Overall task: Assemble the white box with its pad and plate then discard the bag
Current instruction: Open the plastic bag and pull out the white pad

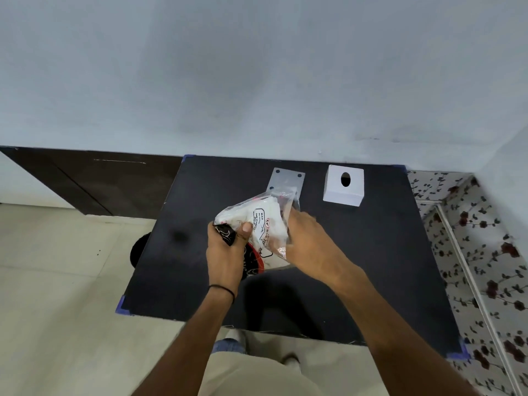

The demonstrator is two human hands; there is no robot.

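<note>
The person is standing at a black table [371,252] and is holding a clear plastic bag [258,224] above its middle with both hands. The left hand [227,247] is gripping the lower left end of the bag, with the thumb pressing on the front and the fingers closed around a dark printed part. The right hand [307,238] is going into the bag from its right side, so its fingers are hidden behind the plastic, and I cannot tell if they are closing on something or are loose inside. The bag is lying tilted, its long axis going from the left hand up toward the far side of the table, and something white is filling it, perhaps the pad, but this is not sure. The flat plate [287,180] with dark holes at its corners is lying on the table just behind the bag, partly covered by the top of the bag. The white box [344,185], with an oval hole in its top, is standing to the right of the plate, near the far edge, well apart from both hands. The right hand is the nearer one to the box. On the bag there is red and black printing with a small logo and some lines of text, but the letters are too small and wrinkled to read with certainty.
</note>
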